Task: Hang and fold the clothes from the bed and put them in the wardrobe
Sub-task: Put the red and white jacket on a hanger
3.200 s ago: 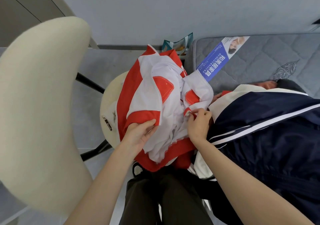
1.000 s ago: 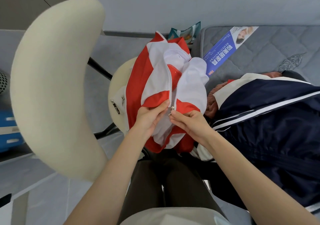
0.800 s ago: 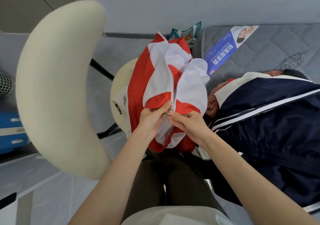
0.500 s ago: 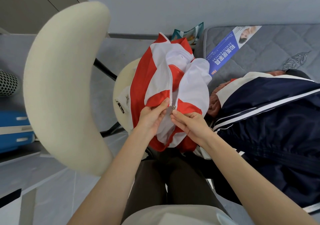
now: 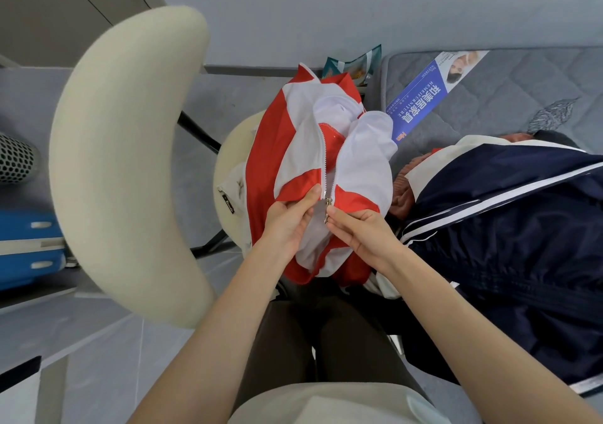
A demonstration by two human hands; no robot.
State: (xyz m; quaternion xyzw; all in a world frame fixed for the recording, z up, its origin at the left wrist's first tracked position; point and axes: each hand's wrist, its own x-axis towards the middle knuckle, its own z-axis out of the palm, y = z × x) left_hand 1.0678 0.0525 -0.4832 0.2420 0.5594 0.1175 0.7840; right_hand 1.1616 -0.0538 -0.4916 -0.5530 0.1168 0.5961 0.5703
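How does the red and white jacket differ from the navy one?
The red and white jacket is in red and white blocks; the navy jacket is dark blue with white stripes. The red and white jacket is bunched over the chair; the navy jacket lies on the mattress. The left hand and right hand grip the red and white jacket at its zip; no hand holds the navy jacket. Both are jackets.

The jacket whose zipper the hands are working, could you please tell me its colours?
The jacket is red and white, clearest in the head view.

cream chair (image 5: pixel 124 130), grey tiled floor (image 5: pixel 98 358), pale blue-grey wall (image 5: pixel 326 15) behind
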